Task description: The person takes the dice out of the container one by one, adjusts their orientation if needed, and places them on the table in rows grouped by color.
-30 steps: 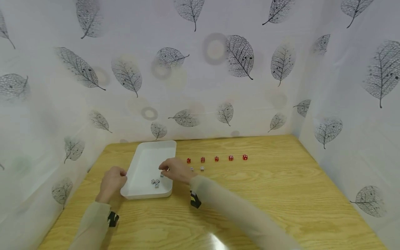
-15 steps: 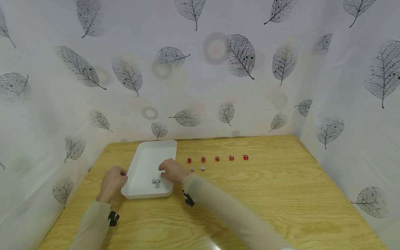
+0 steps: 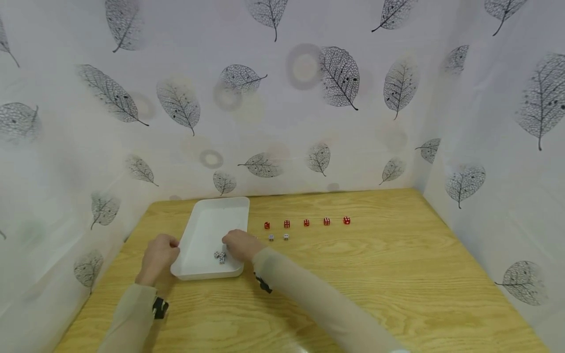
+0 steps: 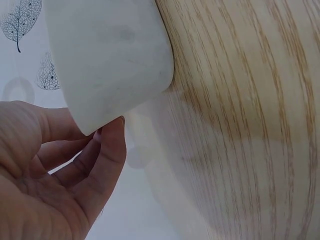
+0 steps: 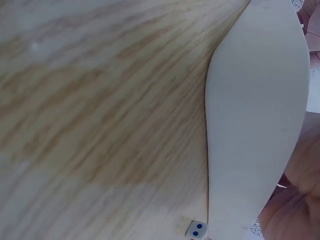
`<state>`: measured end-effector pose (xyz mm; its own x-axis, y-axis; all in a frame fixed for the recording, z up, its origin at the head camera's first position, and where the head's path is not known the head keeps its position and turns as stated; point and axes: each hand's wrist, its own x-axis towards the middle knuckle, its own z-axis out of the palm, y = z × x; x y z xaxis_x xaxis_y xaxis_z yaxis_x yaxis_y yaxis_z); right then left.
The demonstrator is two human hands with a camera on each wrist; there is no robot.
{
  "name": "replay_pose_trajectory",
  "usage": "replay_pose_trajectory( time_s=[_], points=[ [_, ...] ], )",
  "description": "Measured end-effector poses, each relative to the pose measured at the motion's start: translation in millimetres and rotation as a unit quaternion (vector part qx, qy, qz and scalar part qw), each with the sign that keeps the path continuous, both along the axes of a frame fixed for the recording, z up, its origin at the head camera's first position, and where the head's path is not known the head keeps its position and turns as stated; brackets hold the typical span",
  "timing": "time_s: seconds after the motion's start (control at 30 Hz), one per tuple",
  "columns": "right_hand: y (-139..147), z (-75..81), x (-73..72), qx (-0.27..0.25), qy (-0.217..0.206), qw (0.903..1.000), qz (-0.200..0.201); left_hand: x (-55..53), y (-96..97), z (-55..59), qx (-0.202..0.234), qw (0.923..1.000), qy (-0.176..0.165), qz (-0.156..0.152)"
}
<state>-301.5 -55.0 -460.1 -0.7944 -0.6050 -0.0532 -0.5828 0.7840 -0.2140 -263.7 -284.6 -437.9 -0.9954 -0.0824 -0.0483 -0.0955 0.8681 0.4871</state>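
Observation:
My left hand [image 3: 158, 257] pinches the left rim of a white plastic tray [image 3: 214, 220]; the left wrist view shows thumb and fingers at a tray corner [image 4: 112, 65]. Over the tray's right side, my right hand [image 3: 243, 246] reaches in with bent fingers. Its fingertips point down at the tray floor, and I cannot tell whether they grip a die. Three white dice [image 3: 221, 260] lie clustered in the tray, just left of and below those fingertips. In the right wrist view, the tray wall partly hides the right hand [image 5: 295, 200].
Several red dice [image 3: 306, 222] stand in a spaced row on the wooden table [image 3: 375, 274]. In front of them are white dice [image 3: 286, 237], one beside the tray wall, showing two blue dots [image 5: 196, 230]. A leaf-print curtain [image 3: 282, 122] borders the table.
My right hand has lowered slightly toward the tray floor, and a white die seen under its fingertips is now hidden. Another white die shows past the hand beside the tray. The left hand stays put.

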Motion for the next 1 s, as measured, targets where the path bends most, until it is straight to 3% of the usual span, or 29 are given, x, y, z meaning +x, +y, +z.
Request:
replay_pose_trajectory(
  time_s=[0.23, 0.6, 0.83, 1.0],
  points=[
    [2.7, -0.6, 1.8, -0.043, 0.001, 0.999, 0.01, 0.3, 0.2, 1.5, 0.004, 1.0, 0.0, 0.0],
    [11.1, 0.6, -9.4, -0.112, -0.01, 0.9934, 0.022, -2.8, 1.5, 0.6, -0.004, 1.0, -0.001, 0.003],
    [25.7, 1.4, -4.3, -0.195, -0.037, 0.9792, 0.042, 2.2, -2.5, -0.3, -0.007, 1.0, 0.0, -0.001],
    [44.8, 4.4, 0.8, -0.248, -0.027, 0.9666, 0.058, 1.9, -0.7, 0.1, -0.006, 0.9999, 0.006, -0.006]
  ],
)
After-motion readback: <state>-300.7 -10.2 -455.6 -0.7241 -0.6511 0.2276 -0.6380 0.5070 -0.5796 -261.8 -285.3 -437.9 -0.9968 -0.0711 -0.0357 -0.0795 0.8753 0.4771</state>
